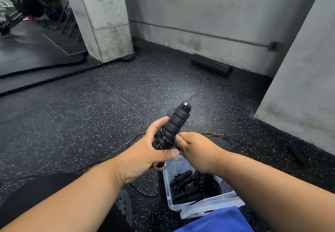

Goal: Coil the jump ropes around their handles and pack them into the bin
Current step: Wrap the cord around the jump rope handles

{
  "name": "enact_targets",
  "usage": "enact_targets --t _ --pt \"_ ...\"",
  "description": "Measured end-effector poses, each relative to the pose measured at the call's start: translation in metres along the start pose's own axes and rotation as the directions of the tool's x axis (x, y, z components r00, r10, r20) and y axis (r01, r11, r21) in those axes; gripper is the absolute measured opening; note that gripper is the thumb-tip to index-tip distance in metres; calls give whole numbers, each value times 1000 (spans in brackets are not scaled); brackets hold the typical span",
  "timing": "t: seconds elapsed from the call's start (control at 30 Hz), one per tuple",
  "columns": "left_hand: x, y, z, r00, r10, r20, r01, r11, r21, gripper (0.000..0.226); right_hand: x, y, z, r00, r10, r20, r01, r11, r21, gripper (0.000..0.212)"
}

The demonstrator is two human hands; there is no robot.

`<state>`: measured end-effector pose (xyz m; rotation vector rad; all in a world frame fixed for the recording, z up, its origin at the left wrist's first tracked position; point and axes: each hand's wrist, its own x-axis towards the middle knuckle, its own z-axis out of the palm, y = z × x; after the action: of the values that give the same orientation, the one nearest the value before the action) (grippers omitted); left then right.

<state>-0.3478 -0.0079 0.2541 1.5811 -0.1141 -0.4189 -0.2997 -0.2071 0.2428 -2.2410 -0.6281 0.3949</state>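
Observation:
My left hand (153,149) grips the lower end of a pair of black ribbed jump rope handles (176,121), which point up and away from me. Thin black cord is wound round their lower part under my fingers. My right hand (190,147) pinches the thin cord right beside the handles. The loose cord (223,138) trails on the floor to the right. Below my hands stands a clear plastic bin (169,193) holding several coiled jump ropes (192,184).
The speckled black rubber floor spreads ahead. A black foam roller (211,65) lies by the far wall. Thick battle ropes (54,72) run across the left. A concrete pillar (105,19) stands at the back left, a wall at the right. A blue cloth (217,221) lies near me.

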Motion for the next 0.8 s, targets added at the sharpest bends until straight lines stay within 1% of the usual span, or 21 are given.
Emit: enact_targets --t 0.03,0.07,0.1,0.13,0.17,0.2,0.23,0.27,0.3,0.33,0.37,0.4,0.47,0.5,0.53,0.57,0.67,0.73,0.8 --pt "2 -4 1 999 -14 38 14 1000 1 84 1 3 3 1000 14 3 -14 1000 -22 43" --pt "3 -7 2 998 -20 64 21 1000 -11 78 0 4 4 999 30 22 -30 999 13 43" --pt "3 -7 2 998 -22 66 25 999 -45 75 -1 4 4 998 48 49 -52 994 97 44" --pt "3 -7 2 999 -25 49 29 995 -90 73 -1 4 4 996 63 66 -73 983 170 44" --pt "4 -5 0 1000 -25 6 25 991 -128 71 -2 2 2 995 69 70 -82 975 206 41" --pt "5 -2 -3 998 -27 -62 18 990 -140 66 -2 1 0 995 68 66 -79 980 183 37" --pt "6 2 -7 990 -29 -141 13 994 -113 60 -3 -1 -1 997 54 63 -62 991 122 31" --pt "8 3 -14 975 -23 -219 17 999 -28 55 -5 -3 -3 997 35 66 -37 999 23 24" --pt "10 3 -22 959 4 -283 29 993 112 52 -8 -8 -6 997 11 73 -4 996 -87 19" --pt "10 3 -30 948 43 -317 50 959 278 53 -11 -13 -8 996 -18 83 35 978 -205 17" --pt "11 2 -35 945 67 -319 84 895 438 56 -14 -19 -11 994 -50 99 80 944 -319 17" --pt "11 0 -37 953 68 -296 121 808 576 57 -18 -26 -13 989 -75 123 121 899 -420 19" --pt "8 -4 -30 974 16 -224 163 636 754 57 -22 -35 -17 977 -133 165 204 808 -552 22" --pt "7 -6 -24 981 -16 -194 167 582 796 58 -22 -36 -18 971 -155 180 232 779 -583 23" --pt "6 -6 -20 984 -45 -174 170 547 820 59 -22 -35 -20 968 -166 188 247 768 -591 22" --pt "6 -4 -17 984 -72 -162 175 522 835 59 -21 -32 -23 968 -171 185 247 787 -565 20" --pt "3 3 -21 972 -182 -150 217 443 870 59 -17 -23 -25 973 -186 138 227 883 -411 11" --pt "1 5 -24 958 -255 -134 227 381 896 61 -12 -15 -18 963 -243 117 269 887 -374 10" --pt "0 3 -27 934 -344 -97 212 315 925 61 -5 -7 -9 947 -300 111 320 876 -360 16"
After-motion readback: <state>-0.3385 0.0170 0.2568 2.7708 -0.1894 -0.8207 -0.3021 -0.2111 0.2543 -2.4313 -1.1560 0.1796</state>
